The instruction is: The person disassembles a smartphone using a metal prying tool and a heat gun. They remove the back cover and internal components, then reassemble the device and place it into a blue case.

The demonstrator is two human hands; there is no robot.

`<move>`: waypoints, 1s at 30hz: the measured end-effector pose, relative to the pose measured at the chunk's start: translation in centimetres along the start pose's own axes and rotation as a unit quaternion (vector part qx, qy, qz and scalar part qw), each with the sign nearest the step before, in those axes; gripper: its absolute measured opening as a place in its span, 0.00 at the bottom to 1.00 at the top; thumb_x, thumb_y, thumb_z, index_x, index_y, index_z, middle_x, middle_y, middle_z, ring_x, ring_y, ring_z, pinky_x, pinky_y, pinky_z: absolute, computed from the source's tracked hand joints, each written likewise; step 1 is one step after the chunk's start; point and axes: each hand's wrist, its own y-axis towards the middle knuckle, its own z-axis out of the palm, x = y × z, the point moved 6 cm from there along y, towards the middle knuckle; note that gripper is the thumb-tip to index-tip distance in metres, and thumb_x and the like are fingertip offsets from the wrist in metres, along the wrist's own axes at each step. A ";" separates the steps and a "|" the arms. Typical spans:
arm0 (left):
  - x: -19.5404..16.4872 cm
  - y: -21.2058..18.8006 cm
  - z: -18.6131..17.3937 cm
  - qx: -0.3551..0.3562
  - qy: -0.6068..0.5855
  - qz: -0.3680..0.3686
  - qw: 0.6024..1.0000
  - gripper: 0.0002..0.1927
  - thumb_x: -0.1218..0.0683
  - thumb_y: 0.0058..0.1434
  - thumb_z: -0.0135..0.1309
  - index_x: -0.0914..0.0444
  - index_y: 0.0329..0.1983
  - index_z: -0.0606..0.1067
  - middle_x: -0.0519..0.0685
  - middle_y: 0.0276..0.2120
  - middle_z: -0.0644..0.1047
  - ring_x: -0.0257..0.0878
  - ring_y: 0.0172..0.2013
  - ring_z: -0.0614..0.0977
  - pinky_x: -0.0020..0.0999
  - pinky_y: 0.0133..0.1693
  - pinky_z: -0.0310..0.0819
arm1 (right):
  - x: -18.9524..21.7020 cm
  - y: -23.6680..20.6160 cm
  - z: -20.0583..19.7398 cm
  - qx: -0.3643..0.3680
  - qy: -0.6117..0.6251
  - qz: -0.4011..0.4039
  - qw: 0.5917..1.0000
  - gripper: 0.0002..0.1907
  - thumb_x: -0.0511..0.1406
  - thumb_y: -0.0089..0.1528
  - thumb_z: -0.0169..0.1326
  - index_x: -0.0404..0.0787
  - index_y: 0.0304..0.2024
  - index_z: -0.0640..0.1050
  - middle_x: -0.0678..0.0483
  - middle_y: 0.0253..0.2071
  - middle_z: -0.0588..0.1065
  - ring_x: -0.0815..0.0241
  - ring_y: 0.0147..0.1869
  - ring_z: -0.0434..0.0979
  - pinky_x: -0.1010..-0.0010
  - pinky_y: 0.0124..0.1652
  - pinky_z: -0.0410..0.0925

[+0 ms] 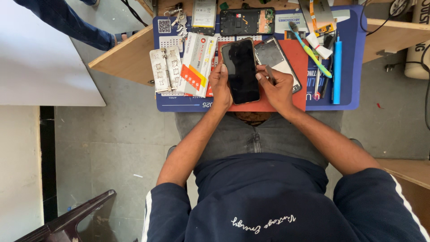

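A black smartphone [242, 71] lies screen up on a red pad [295, 58] on the blue work mat [349, 67]. My left hand [220, 87] grips the phone along its left edge. My right hand [277, 87] rests against the phone's right edge and pinches a thin metal tool [270, 74], its tip near the phone's side. Just right of the phone lies a detached phone back frame [277, 57], partly covered by my right hand.
An opened phone body [246, 21] and a battery [204, 15] lie at the mat's far edge. A white and orange box [197, 65] and a metal stencil plate [165, 69] sit left. A toothbrush [309, 47] and blue tool [337, 67] lie right. Another person's leg [67, 22] is at top left.
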 end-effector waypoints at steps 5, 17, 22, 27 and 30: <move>0.1 0.1 -0.1 0.007 -0.004 0.002 1.000 0.22 0.53 0.80 0.48 0.76 0.66 0.70 0.54 0.54 0.80 0.36 0.52 0.80 0.31 0.58 0.72 | 0.0 0.0 0.0 0.002 0.004 0.001 1.000 0.10 0.29 0.68 0.59 0.33 0.52 0.82 0.57 0.31 0.79 0.77 0.30 0.68 0.81 0.30 0.62; -0.3 0.1 0.2 -0.001 0.012 0.004 1.000 0.21 0.53 0.78 0.48 0.74 0.65 0.71 0.52 0.52 0.81 0.34 0.51 0.80 0.29 0.57 0.72 | 0.0 0.0 0.0 -0.001 -0.005 0.001 1.000 0.11 0.29 0.68 0.59 0.33 0.52 0.82 0.57 0.31 0.80 0.77 0.29 0.68 0.81 0.30 0.62; -0.6 0.1 0.5 -0.001 -0.002 -0.004 1.000 0.21 0.52 0.78 0.48 0.74 0.64 0.71 0.51 0.52 0.80 0.33 0.51 0.80 0.29 0.56 0.73 | -0.2 -0.1 0.0 0.001 -0.008 0.008 1.000 0.10 0.29 0.68 0.59 0.33 0.51 0.83 0.58 0.29 0.78 0.77 0.28 0.67 0.81 0.29 0.61; -1.1 0.0 1.3 0.013 -0.018 -0.004 1.000 0.22 0.51 0.77 0.46 0.73 0.64 0.70 0.49 0.52 0.80 0.33 0.51 0.80 0.29 0.57 0.73 | -0.7 -0.1 0.2 -0.011 -0.023 0.014 1.000 0.12 0.29 0.67 0.60 0.33 0.52 0.82 0.59 0.32 0.79 0.77 0.30 0.66 0.81 0.31 0.61; -0.9 0.1 0.7 0.004 -0.013 0.001 1.000 0.22 0.51 0.78 0.47 0.73 0.66 0.71 0.48 0.50 0.80 0.31 0.48 0.78 0.27 0.54 0.72 | -0.8 -0.2 0.5 -0.011 -0.006 0.005 1.000 0.12 0.29 0.67 0.60 0.33 0.53 0.82 0.60 0.34 0.79 0.78 0.33 0.67 0.82 0.33 0.63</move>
